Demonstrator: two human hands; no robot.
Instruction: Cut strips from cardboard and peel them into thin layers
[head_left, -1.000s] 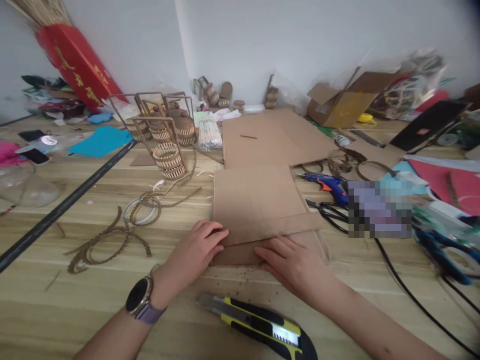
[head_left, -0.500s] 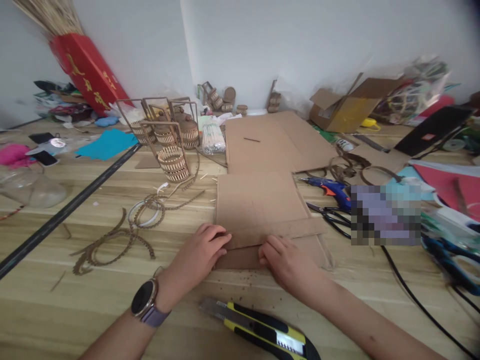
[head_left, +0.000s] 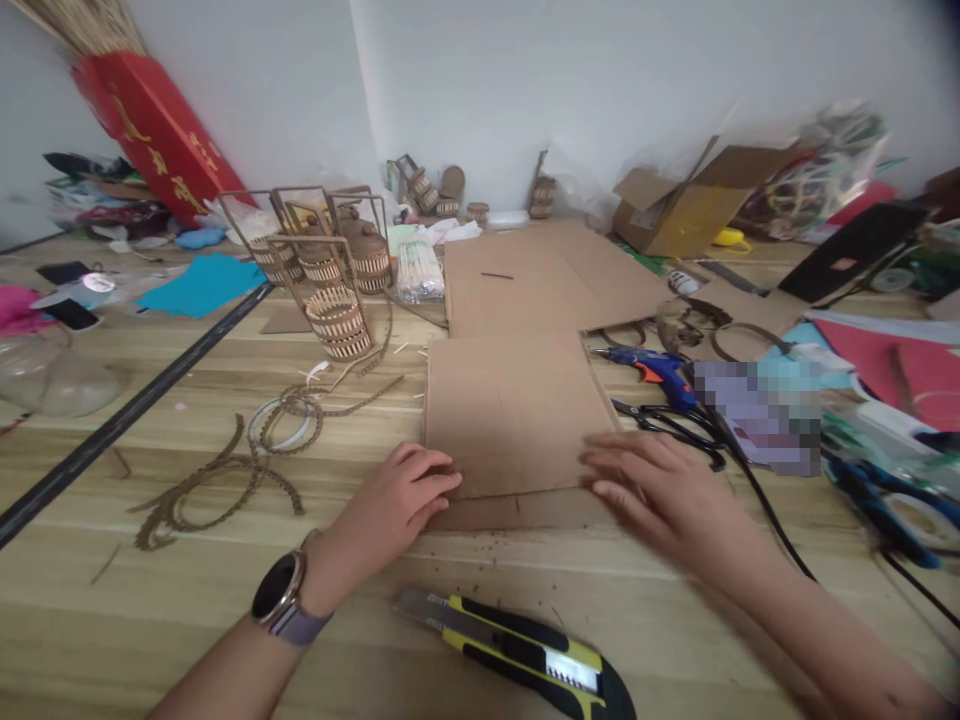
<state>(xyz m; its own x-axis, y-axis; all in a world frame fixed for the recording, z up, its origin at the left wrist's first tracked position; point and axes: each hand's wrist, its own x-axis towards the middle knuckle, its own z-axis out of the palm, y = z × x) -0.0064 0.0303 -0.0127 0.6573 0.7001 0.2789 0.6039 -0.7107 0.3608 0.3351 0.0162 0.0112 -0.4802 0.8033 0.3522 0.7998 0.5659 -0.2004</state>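
A brown cardboard piece lies in front of me, with another cardboard layer showing under its near edge. My left hand is closed at its near left corner, fingertips on top and thumb by the edge. On the right edge, my right hand is open, fingers stretched out and thumb apart; it is slightly blurred. Nearest me lies a yellow and black utility knife, its blade pointing left. Small brown crumbs lie between the knife and the cardboard.
A larger cardboard sheet lies behind. Small woven baskets and coiled brown strips are at left. At right are a blue glue gun, black scissors, a black cable and an open cardboard box.
My right hand has moved right, from the cardboard's near edge to its right side, and its fingers have opened. The cardboard strip lying across the piece no longer shows there. My left hand stays.
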